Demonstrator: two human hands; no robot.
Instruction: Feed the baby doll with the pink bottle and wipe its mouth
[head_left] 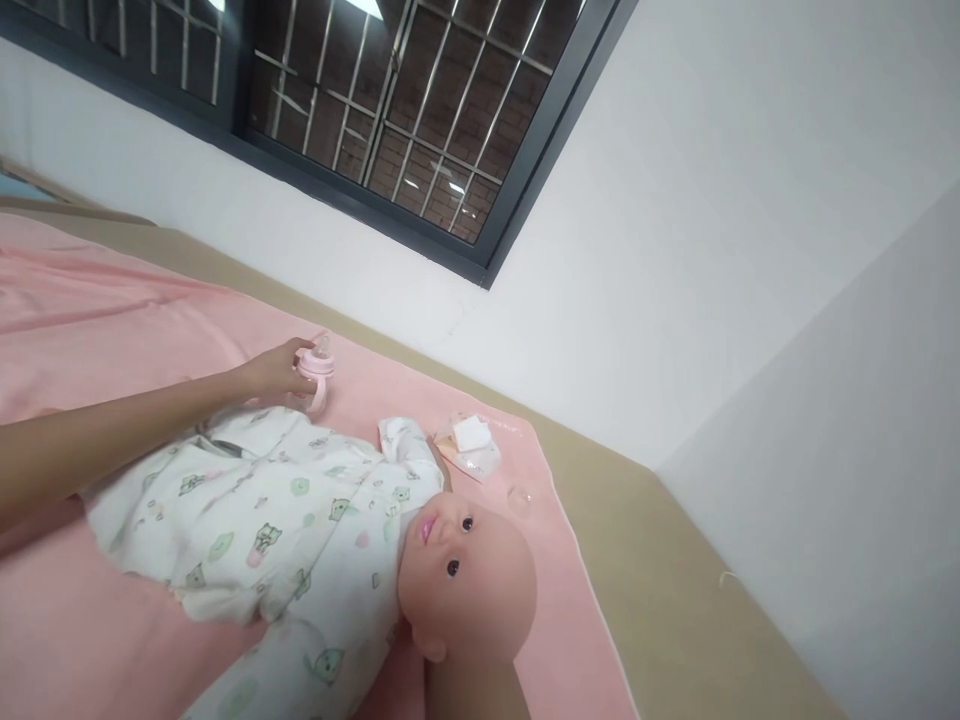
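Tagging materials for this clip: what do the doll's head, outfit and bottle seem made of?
The doll's head: probably vinyl or silicone, smooth with a faint sheen and moulded features. Its outfit: thin matte fabric, perhaps cotton, judging by the soft creases and printed figures. The bottle: apparently plastic, given the smooth pink collar and handle; its see-through tip could be silicone.

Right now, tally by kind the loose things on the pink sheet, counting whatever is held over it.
Baby doll, clothed: 1
Baby bottle, in the left hand: 1
Plastic packet with a white square on it: 1
Clear cap-like piece: 1
Total: 4
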